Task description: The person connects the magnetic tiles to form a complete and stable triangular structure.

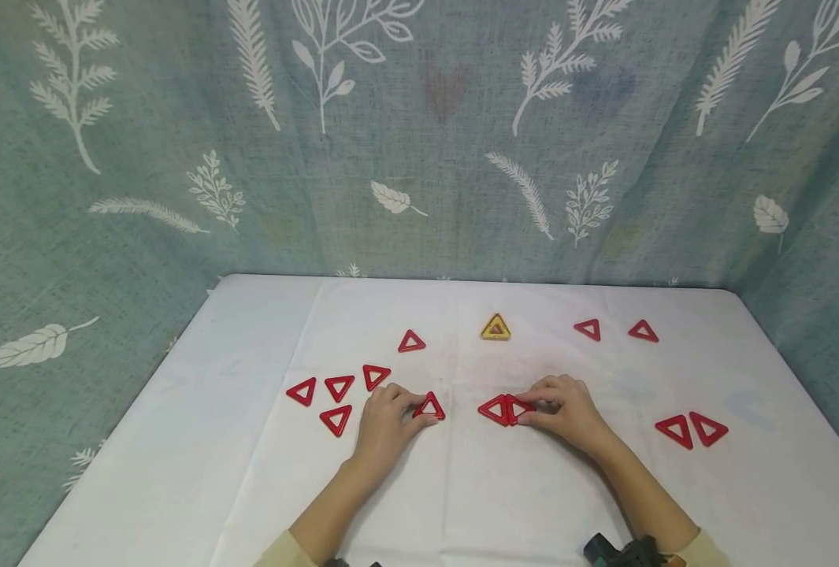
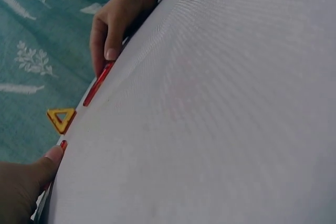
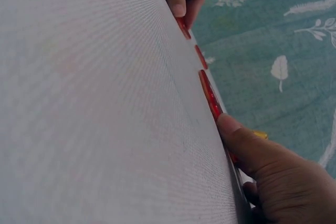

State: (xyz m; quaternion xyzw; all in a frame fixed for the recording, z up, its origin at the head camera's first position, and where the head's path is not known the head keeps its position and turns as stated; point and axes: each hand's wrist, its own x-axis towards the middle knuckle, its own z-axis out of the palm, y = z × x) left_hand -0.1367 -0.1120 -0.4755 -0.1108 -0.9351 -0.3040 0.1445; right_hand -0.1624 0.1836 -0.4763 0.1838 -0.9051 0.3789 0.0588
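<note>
My left hand pinches a red triangular frame tile between thumb and fingers, low over the white table. To the right, my right hand pinches another red triangular tile, partly covered by its fingers. That tile touches a second red triangle edge to edge, and the two form a diamond shape. A gap separates the left hand's tile from this pair. In the right wrist view, the right thumb presses on the near side of its tile, seen edge-on.
Behind the hands lies a yellow triangle, with a lone red triangle left of it. Several red triangles are grouped beside the left hand. Two more lie at the back right, and another pair at the right. A patterned curtain hangs behind the table.
</note>
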